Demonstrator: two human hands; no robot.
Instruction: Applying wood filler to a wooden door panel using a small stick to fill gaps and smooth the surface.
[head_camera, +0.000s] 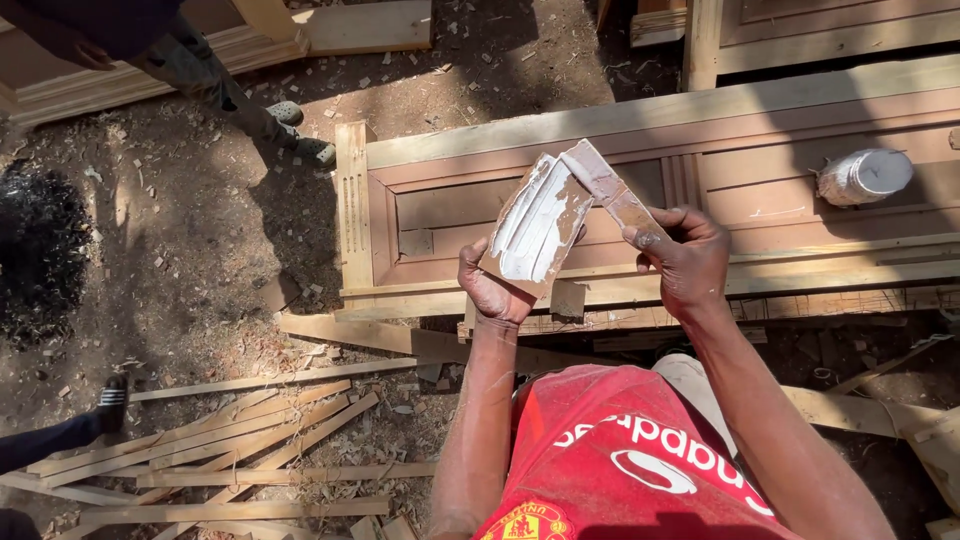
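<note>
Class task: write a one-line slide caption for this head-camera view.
Left hand holds a putty-smeared board; right hand scrapes it with a putty knife.

"What does the person wear?"
"A bright red shirt (640, 470) with white letters and a small badge, at the bottom of the frame. The arms are bare."
"And the hands?"
"The left hand (492, 288) and right hand (688, 258) have no gloves."

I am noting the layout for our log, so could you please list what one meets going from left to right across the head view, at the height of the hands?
Bare dirt ground → left hand → putty-smeared board → scraper → right hand → white tin on the wooden door frame.
</note>
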